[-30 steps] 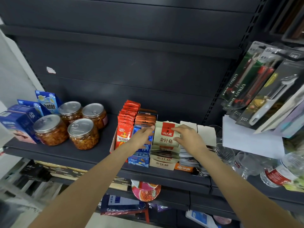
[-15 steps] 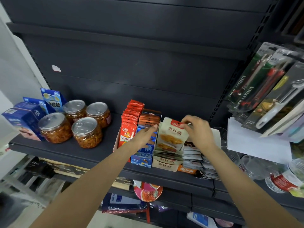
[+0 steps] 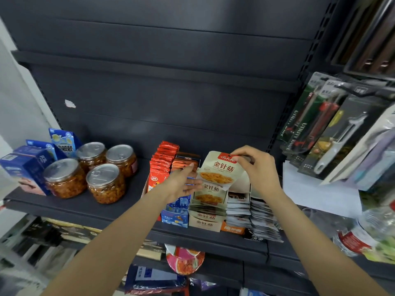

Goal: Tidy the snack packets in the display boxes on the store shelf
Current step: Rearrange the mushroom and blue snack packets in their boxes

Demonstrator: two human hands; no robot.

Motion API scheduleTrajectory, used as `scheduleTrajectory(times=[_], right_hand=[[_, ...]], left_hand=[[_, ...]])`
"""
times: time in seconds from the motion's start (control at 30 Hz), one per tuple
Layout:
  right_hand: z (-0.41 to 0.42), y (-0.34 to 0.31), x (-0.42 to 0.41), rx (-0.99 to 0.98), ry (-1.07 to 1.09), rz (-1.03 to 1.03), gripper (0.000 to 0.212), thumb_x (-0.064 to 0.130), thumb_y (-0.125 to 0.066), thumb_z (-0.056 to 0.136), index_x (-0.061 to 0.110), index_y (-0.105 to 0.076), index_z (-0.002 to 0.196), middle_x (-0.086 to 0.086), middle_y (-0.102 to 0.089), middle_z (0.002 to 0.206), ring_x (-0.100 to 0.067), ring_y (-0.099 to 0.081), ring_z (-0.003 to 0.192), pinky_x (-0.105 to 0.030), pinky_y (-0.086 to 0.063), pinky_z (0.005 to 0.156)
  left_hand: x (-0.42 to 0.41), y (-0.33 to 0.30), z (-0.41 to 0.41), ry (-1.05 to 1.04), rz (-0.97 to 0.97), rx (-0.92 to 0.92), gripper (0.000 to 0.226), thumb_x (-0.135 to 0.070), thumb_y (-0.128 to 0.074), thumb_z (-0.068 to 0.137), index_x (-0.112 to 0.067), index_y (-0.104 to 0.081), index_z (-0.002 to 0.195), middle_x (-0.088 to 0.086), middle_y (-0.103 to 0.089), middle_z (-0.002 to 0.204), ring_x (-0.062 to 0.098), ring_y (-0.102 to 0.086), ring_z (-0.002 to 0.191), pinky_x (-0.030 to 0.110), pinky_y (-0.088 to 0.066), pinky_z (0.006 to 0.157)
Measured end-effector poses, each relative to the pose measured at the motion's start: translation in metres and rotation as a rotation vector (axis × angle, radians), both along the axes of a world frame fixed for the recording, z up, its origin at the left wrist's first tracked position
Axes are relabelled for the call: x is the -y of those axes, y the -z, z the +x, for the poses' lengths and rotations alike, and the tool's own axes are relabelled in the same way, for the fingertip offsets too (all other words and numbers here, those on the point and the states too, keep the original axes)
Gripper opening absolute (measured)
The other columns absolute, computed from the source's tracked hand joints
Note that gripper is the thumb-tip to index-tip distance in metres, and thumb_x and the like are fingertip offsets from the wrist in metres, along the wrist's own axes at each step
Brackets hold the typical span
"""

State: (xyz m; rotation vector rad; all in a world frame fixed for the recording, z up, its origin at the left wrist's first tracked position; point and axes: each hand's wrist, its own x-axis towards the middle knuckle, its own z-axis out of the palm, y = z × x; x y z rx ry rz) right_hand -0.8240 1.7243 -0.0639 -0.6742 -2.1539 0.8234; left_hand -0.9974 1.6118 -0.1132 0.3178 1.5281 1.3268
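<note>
金针菇 packet (image 3: 218, 169) — right hand (image 3: 256, 167) pinching top

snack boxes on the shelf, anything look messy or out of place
Yes. The black and white packets at the right end have slumped forward in a loose fan over the shelf edge, not upright like the red packets.

Two bare forearms in view, no sleeves visible up to frame edge. Left hand (image 3: 181, 184) — no glove, no ring, no watch or band at wrist. Right hand (image 3: 259, 167) — likewise ungloved, wrist bare, short plain nails.
</note>
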Motion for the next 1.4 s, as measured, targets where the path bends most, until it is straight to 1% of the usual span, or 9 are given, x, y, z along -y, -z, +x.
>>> scheduleTrajectory(times=[0.13,0.3,0.37,0.47,0.63,0.77,1.07,1.27,1.4], right_hand=[[0.01,-0.001,-0.001,-0.08,-0.045,-0.025,0.029,0.005,-0.067,0.083,0.034,-0.068,0.079,0.016,-0.068,0.085,-0.008,-0.063,0.082,-0.034,-0.052,0.077],[0.017,0.001,-0.005,-0.131,0.018,-0.091,0.025,0.007,-0.07,0.081,0.032,-0.069,0.08,0.005,-0.059,0.106,-0.002,-0.055,0.1,-0.008,-0.043,0.085],[0.015,0.008,-0.006,-0.099,0.081,-0.134,0.018,0.009,-0.068,0.083,0.027,-0.069,0.084,0.008,-0.059,0.104,-0.004,-0.055,0.102,-0.008,-0.042,0.087],[0.01,0.014,-0.004,-0.189,0.062,-0.435,0.014,0.004,-0.061,0.088,0.014,-0.069,0.093,0.003,-0.068,0.091,-0.016,-0.066,0.093,-0.026,-0.055,0.086],[0.006,0.017,0.002,-0.318,0.071,-0.793,0.015,0.006,-0.053,0.092,0.007,-0.068,0.094,-0.009,-0.07,0.101,-0.018,-0.065,0.1,-0.022,-0.053,0.081],[0.004,0.019,0.006,-0.13,0.014,-0.607,0.033,-0.003,-0.062,0.085,0.017,-0.063,0.111,0.003,-0.064,0.108,-0.005,-0.061,0.094,-0.021,-0.054,0.076],[0.01,0.011,-0.001,-0.05,-0.141,-0.416,0.049,-0.01,-0.061,0.083,0.027,-0.06,0.115,0.007,-0.065,0.11,-0.014,-0.063,0.103,-0.02,-0.055,0.075],[0.012,0.015,0.0,-0.022,-0.155,-0.38,0.048,-0.003,-0.06,0.087,0.036,-0.056,0.116,0.012,-0.064,0.11,-0.011,-0.062,0.102,-0.028,-0.053,0.086],[0.012,0.016,-0.003,-0.007,-0.172,-0.451,0.043,-0.002,-0.041,0.095,0.031,-0.058,0.117,0.023,-0.066,0.101,0.002,-0.062,0.099,-0.027,-0.048,0.094]], left_hand=[[0.002,-0.005,0.001,-0.072,0.136,0.1,0.01,-0.011,-0.059,0.091,-0.003,-0.063,0.096,0.009,-0.07,0.09,0.013,-0.067,0.08,0.018,-0.054,0.061],[0.004,-0.011,0.004,-0.182,0.259,0.15,0.017,0.006,-0.059,0.086,-0.006,-0.061,0.097,0.009,-0.069,0.087,0.013,-0.066,0.074,0.018,-0.053,0.061],[0.006,-0.012,0.006,-0.212,0.321,0.125,0.025,0.008,-0.06,0.084,-0.008,-0.061,0.104,0.012,-0.07,0.091,0.014,-0.066,0.075,0.017,-0.053,0.059],[0.011,-0.012,0.006,-0.222,0.388,0.06,0.042,0.009,-0.06,0.083,-0.015,-0.06,0.117,0.012,-0.069,0.094,0.015,-0.064,0.08,0.017,-0.053,0.063],[0.022,-0.009,0.008,-0.223,0.429,-0.025,0.05,0.011,-0.058,0.084,-0.017,-0.054,0.125,0.004,-0.071,0.103,0.014,-0.068,0.09,0.022,-0.055,0.071],[0.027,-0.005,0.007,-0.149,0.374,-0.265,0.066,0.011,-0.063,0.081,-0.026,-0.05,0.134,-0.002,-0.065,0.116,0.02,-0.062,0.108,0.042,-0.054,0.09],[0.037,-0.002,0.001,0.086,0.342,-0.643,0.076,0.007,-0.07,0.077,-0.044,-0.043,0.127,-0.004,-0.058,0.122,0.016,-0.056,0.111,0.039,-0.055,0.087],[0.038,-0.001,-0.004,0.059,0.337,-0.62,0.072,0.007,-0.067,0.079,-0.042,-0.044,0.128,-0.005,-0.06,0.119,0.017,-0.057,0.112,0.039,-0.054,0.089],[0.038,0.001,-0.007,-0.035,0.338,-0.323,0.062,0.009,-0.06,0.084,-0.032,-0.052,0.13,0.001,-0.063,0.118,0.02,-0.062,0.109,0.041,-0.054,0.089]])
